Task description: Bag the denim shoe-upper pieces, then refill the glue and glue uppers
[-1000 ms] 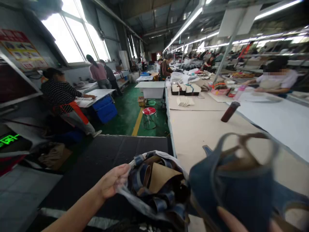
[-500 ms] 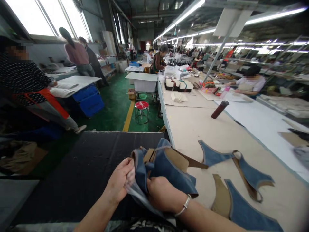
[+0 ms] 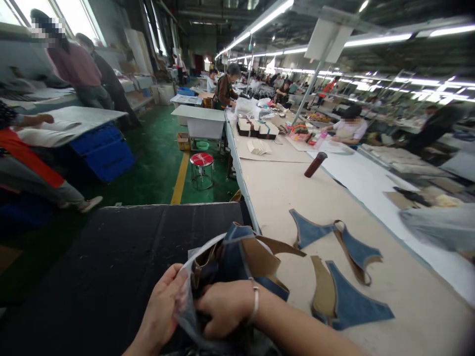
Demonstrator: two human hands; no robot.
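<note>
Head cam: L hand (image 3: 163, 304) fingers pinch plastic bag (image 3: 190, 320); R hand (image 3: 228, 304) fingers part-hidden w/in, can't tell grip.

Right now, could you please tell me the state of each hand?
Left hand: closed on the rim of the plastic bag.
Right hand: at the bag's mouth, fingers partly hidden; its grip cannot be told.

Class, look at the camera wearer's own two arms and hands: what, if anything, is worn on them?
The left hand and right hand are ungloved. No sleeve shows on the left forearm or right forearm. A narrow, pale, silvery bracelet circles the right wrist.
</note>
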